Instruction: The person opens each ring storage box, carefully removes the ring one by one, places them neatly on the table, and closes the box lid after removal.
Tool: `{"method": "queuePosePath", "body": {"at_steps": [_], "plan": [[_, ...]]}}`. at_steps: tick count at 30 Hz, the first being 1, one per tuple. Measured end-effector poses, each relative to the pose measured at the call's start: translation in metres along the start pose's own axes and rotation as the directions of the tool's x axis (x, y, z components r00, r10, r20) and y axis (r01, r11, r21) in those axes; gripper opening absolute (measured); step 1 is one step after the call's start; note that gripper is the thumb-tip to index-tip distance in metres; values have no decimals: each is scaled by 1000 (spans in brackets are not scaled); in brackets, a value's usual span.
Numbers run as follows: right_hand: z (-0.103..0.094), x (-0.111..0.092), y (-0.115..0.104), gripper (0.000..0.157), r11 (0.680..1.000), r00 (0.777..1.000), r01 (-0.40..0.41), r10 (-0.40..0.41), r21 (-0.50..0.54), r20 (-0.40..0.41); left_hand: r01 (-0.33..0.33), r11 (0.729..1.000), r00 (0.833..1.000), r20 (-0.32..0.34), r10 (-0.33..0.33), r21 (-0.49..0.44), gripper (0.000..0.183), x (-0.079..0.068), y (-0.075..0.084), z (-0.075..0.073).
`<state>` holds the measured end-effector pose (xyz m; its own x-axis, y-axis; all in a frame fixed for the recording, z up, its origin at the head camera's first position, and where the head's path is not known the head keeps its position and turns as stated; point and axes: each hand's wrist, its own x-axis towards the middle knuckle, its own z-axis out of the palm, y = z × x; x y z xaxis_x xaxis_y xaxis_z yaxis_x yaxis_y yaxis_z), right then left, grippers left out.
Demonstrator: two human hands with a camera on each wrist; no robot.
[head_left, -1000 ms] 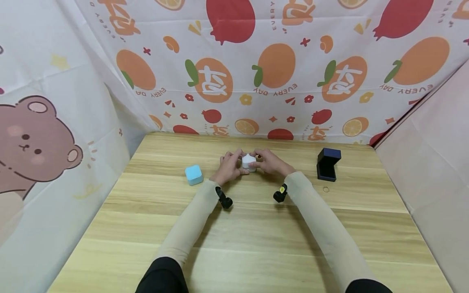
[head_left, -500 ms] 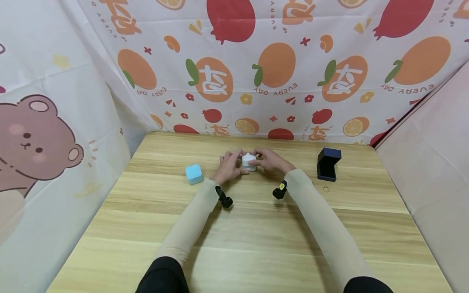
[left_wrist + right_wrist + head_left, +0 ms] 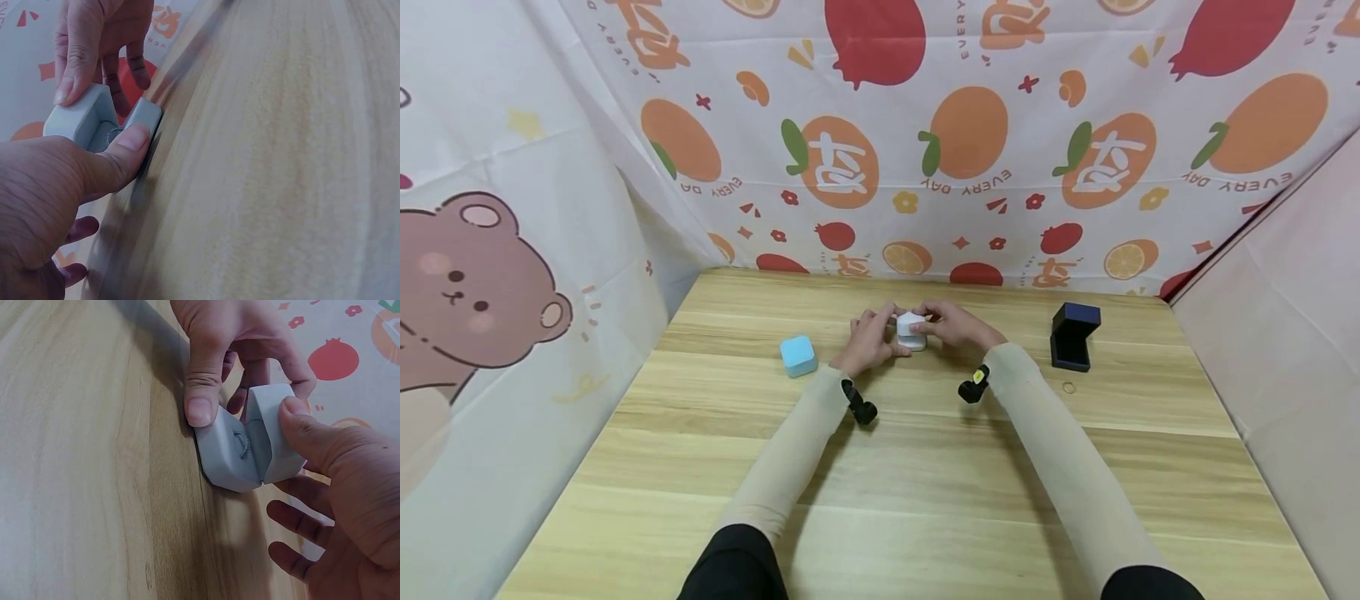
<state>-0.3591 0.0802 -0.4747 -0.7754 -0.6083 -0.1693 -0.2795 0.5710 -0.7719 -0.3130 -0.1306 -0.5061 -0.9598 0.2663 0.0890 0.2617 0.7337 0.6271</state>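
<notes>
A white ring box stands on the wooden table between both hands, its lid partly raised. Inside it sits a ring with a beaded-looking band, visible in both wrist views. My left hand grips the base, its thumb pressing the base's front edge. With thumb and fingers my right hand pinches the lid. Left of the hands is a light blue rounded box, which is shut.
On the right, a dark navy ring box stands with its lid up. In front of it a thin ring lies on the table. A fruit-print cloth hangs behind the table's far edge.
The white box's lid has risen from its base in my right fingers, and a gap now shows between them. My left hand stays in place; the other things have not moved.
</notes>
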Motion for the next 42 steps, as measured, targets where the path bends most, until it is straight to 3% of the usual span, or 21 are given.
{"method": "queuePosePath", "body": {"at_steps": [6,25,35,42], "plan": [[-3,0,-2,29,1000,1000,-9,9,13,14,-11,1000,1000,-15,11,-9,65,0,-1,-1],[-4,2,-2,31,997,1000,10,-9,-80,7,16,1000,1000,4,-16,-5,73,-1,0,2],[-7,-2,-8,32,997,999,-29,31,-69,22,9,1000,1000,-3,-9,-6,73,-2,-1,2],[-7,-2,-9,34,997,1000,4,-2,-82,19,18,1000,1000,11,-17,-11,76,-2,-1,1]]}}
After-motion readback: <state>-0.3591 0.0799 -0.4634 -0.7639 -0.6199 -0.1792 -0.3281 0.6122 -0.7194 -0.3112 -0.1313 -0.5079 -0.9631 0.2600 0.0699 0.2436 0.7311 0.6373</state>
